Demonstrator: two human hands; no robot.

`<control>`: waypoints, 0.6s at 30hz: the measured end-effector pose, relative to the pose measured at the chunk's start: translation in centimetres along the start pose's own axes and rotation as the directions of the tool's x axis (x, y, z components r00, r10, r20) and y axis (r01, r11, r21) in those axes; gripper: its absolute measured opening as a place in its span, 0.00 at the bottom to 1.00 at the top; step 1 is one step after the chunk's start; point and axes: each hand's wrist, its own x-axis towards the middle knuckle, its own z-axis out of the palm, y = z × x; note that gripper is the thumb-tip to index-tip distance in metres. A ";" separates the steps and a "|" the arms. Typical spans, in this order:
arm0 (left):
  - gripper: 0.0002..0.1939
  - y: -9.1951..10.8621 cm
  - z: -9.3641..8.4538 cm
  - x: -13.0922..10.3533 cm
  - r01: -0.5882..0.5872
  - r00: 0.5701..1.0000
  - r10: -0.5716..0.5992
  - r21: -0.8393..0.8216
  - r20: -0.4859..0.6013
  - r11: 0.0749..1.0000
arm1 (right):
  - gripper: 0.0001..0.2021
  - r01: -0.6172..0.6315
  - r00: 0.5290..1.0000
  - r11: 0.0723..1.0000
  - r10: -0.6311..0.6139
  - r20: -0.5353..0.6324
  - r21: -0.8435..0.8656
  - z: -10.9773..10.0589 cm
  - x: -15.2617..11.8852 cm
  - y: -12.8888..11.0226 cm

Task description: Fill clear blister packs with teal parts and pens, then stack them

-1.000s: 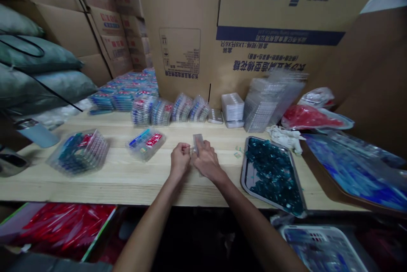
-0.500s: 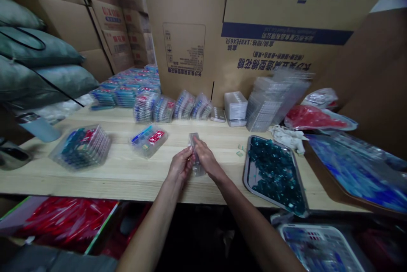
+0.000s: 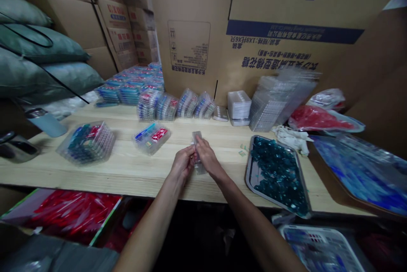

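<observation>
Near the front middle of the table, a narrow clear plastic tray is between my hands, its far end showing past the fingers. My left hand is closed at its left side, with the fingertips partly hidden. Over the top and right side of the same tray lies my right hand, its fingers pressed together on it. To the left lies a filled clear tray with blue and red pieces. Small pale green bits are on the wood to the right.
A metal tray of dark green pieces is at right, near stacked clear trays and a white glove. Filled tray stacks stand at left. Cardboard boxes rise behind the table; a red-filled box sits below its edge.
The whole view has shifted a little, so the scene appears slightly further right. Both hands keep their hold on the clear tray, with hardly any movement against the table.
</observation>
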 end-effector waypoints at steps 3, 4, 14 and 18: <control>0.07 0.4 0.2 0.1 -0.014 1.000 0.012 0.071 0.029 0.997 | 0.27 0.026 1.000 0.997 -0.026 -0.007 -0.071 -0.1 -0.5 -0.2; 0.08 0.7 0.1 0.1 -0.017 0.999 0.013 0.080 0.044 0.997 | 0.27 0.055 0.998 0.992 -0.056 -0.006 -0.111 -0.2 -0.6 -0.4; 0.08 8.2 -3.7 -2.5 -0.076 0.992 0.069 0.063 0.106 0.995 | 0.25 -0.347 0.936 0.827 0.278 -0.216 -0.442 -7.3 4.2 1.4; 0.11 9.9 -3.7 -5.3 -0.109 0.970 0.071 0.154 0.231 0.982 | 0.28 -0.344 0.932 0.812 0.232 -0.280 -0.471 -9.5 3.7 2.6</control>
